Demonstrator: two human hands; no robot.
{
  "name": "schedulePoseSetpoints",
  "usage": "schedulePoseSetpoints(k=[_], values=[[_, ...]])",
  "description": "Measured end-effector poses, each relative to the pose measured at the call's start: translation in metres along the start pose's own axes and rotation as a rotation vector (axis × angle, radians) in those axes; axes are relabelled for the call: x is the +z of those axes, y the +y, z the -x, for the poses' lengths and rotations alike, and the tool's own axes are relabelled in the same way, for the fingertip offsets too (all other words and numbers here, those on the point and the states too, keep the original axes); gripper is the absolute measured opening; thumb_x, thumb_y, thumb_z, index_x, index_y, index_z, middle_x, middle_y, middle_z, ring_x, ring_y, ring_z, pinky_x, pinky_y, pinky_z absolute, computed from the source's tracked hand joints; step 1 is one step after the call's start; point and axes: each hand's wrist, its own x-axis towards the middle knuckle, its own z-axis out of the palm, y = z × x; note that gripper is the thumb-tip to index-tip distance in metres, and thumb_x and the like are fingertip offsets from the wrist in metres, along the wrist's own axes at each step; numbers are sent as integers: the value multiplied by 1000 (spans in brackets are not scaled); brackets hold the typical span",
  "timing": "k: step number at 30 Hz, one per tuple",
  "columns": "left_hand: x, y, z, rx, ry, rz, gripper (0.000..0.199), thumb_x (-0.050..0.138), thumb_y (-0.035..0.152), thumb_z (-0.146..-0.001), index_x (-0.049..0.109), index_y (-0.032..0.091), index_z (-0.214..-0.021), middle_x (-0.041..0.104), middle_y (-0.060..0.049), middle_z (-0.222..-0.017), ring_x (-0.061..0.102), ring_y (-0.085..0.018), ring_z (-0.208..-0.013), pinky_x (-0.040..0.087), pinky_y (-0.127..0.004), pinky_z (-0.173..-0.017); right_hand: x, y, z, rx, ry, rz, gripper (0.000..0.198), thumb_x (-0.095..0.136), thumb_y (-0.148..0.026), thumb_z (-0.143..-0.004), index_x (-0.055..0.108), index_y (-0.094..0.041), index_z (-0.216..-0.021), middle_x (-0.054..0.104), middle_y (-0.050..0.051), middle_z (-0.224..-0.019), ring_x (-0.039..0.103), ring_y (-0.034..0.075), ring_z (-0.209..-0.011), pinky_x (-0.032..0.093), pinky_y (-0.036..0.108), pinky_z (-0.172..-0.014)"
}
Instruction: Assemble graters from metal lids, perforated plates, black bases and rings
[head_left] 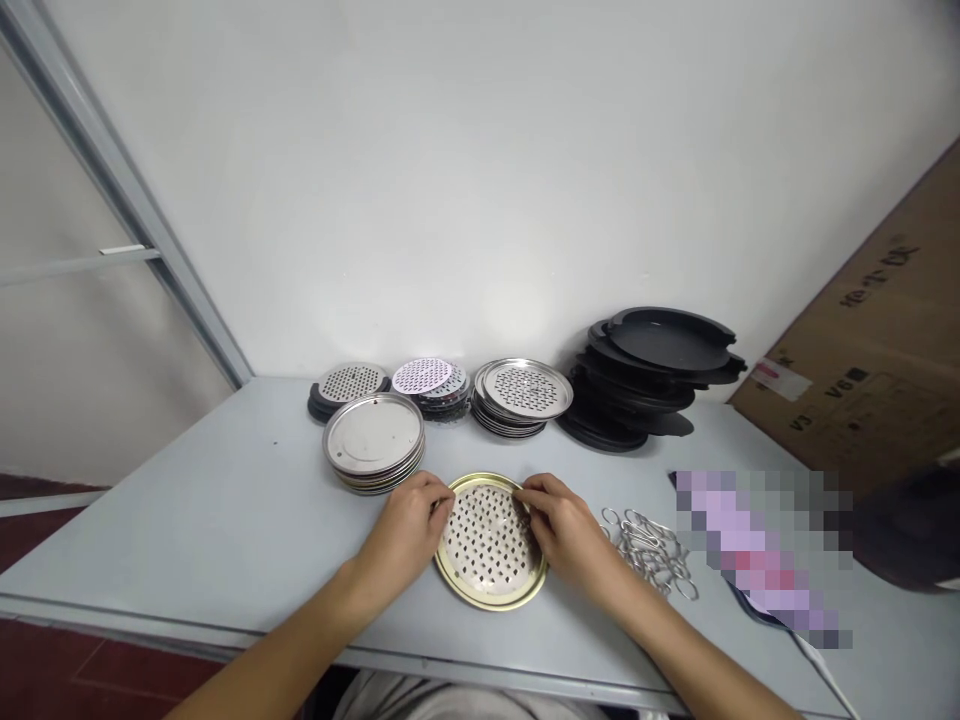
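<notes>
In front of me on the table is a shallow round metal lid with a gold rim [491,604]. A silver disc punched with many small holes [489,535] lies inside it. My left hand [415,520] is closed at the left edge, thumb and fingers together against the rim. On the opposite side my right hand [561,522] pinches the upper right edge, its fingertips over the rim. The exact contact under the fingers is hidden. Just right of my right hand lies a loose pile of metal rings [651,550].
Behind stand a stack of plain round lids [373,435], black holders topped by a holed disc [351,384], holed discs [427,376], lids with holed inserts [525,388] and black trays [667,340]. At right are a pixelated device [757,560] and a cardboard box [862,340].
</notes>
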Motion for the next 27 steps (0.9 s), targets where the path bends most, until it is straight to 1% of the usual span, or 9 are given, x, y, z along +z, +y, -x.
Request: schedulePoseSetpoints(k=[3,7,9,14,20,27], values=[[0,1,0,0,9,-2,24,48,18,-89,72,18,-90,66,-6,-91,61,-18,-84,48,-31,-80,3,2,1,4,18,-23,38,40,0,-79,70,-17,-95,59,10,-105,58,21,-96,46,33,-87],[2,1,1,-2,14,-11,22,51,15,-86,72,18,-93,66,-6,-94,61,-18,-84,48,-31,-81,5,2,1,6,40,-36,43,40,0,-79,69,-17,-106,59,10,-106,57,22,-97,46,35,-88],[3,0,1,-1,18,-13,22,52,14,-86,72,18,-95,66,-6,-95,61,-18,-86,48,-32,-83,5,1,1,8,42,-39,44,40,0,-79,69,-17,-107,59,10,-105,57,22,-97,46,35,-89],[4,0,1,8,17,-19,24,51,13,-86,72,16,-96,66,-7,-97,62,-18,-90,48,-32,-87,4,2,2,0,43,-36,43,41,-1,-79,70,-19,-106,59,10,-105,57,22,-97,46,34,-87],[3,1,3,11,14,-26,25,50,13,-86,72,17,-99,66,-7,-99,62,-18,-91,49,-32,-87,6,5,2,-41,22,-5,38,42,-2,-79,71,-18,-97,58,11,-102,56,22,-94,47,34,-84],[4,-1,3,24,-2,-50,24,51,12,-86,73,17,-95,66,-8,-97,62,-19,-90,49,-33,-87,3,-4,2,-50,-27,77,35,41,-2,-82,71,-16,-92,55,11,-99,52,23,-94,45,34,-84]])
